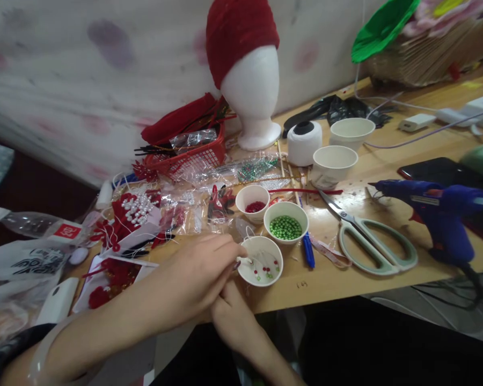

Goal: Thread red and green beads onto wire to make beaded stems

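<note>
My left hand [207,262] reaches in from the left, its fingers pinched at the left rim of a paper cup [279,271]. White thread [247,261] shows at the fingertips and hangs into that cup, where several red and green beads [269,269] lie. My right hand [233,313] comes from below and sits against the underside of the left one. Its fingers are hidden behind the left hand. Just beyond stand a cup of green beads [285,228] and a smaller cup of dark red beads [255,207].
Scissors [370,241], a blue marker [308,251] and a blue glue gun [438,206] lie to the right. A foam head [254,91] in a red cap stands behind, beside a red basket [203,158]. White pearls [139,208] and a bottle [32,222] are on the left.
</note>
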### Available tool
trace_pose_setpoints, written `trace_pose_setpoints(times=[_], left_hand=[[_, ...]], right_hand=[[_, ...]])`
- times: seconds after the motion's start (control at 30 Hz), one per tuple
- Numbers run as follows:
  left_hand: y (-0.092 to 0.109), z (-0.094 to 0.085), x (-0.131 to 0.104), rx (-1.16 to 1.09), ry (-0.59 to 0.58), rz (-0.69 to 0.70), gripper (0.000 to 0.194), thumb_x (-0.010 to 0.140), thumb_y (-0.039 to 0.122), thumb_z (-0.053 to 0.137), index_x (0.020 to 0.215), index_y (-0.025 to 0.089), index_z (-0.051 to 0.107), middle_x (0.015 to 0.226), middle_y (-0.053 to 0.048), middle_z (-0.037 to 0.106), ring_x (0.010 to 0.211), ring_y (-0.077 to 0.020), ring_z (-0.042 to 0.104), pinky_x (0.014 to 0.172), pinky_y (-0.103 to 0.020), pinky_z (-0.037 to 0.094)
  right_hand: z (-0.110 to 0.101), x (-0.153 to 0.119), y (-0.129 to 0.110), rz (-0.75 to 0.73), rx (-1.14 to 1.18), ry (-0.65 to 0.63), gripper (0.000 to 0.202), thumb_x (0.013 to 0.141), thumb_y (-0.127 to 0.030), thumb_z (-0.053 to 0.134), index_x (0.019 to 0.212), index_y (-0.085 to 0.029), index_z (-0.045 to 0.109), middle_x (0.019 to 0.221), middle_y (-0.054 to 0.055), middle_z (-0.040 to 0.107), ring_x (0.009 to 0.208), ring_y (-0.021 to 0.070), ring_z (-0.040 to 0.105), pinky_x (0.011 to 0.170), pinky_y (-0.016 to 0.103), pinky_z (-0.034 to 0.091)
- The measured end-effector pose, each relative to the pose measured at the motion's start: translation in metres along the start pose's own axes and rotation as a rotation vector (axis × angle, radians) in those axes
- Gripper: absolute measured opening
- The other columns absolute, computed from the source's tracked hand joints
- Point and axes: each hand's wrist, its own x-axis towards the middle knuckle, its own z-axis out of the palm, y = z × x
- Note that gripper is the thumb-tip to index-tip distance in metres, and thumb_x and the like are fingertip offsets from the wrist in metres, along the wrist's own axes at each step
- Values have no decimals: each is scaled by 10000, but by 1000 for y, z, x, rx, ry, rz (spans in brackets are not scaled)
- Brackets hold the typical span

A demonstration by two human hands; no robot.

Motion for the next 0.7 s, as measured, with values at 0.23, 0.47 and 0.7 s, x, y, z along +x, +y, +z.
trace_pose_setpoints(times=[0.23, 0.47, 0.7], left_hand=[[-5, 0, -9, -60, -65, -167, 282, 974, 178, 444, 1225, 221, 565, 1152, -53, 711, 1019, -186, 673, 869, -298, 509], [-8, 0, -15, -68, -66, -226, 354, 969, 190, 458, 1313, 271, 480, 1157, -15, 719, 1047, -165, 677, 874, -288, 528], [-11, 3, -11, -56, -57, -205, 372, 938, 160, 490, 1301, 231, 527, 1293, -44, 670, 1154, -169, 639, 976, -313, 506]], right_hand=[[2, 0, -3, -39, -80, 7, 305, 911, -218, 540, 1197, -196, 643, 1040, 64, 702, 1162, 260, 557, 1052, 379, 373], [4, 1, 1, -66, -75, 1, 208, 909, -197, 503, 1014, -192, 683, 981, 47, 696, 910, 198, 635, 849, 307, 496], [5, 2, 1, -25, -113, 2, 181, 897, -201, 494, 983, -182, 653, 904, 37, 661, 849, 191, 618, 760, 294, 477]])
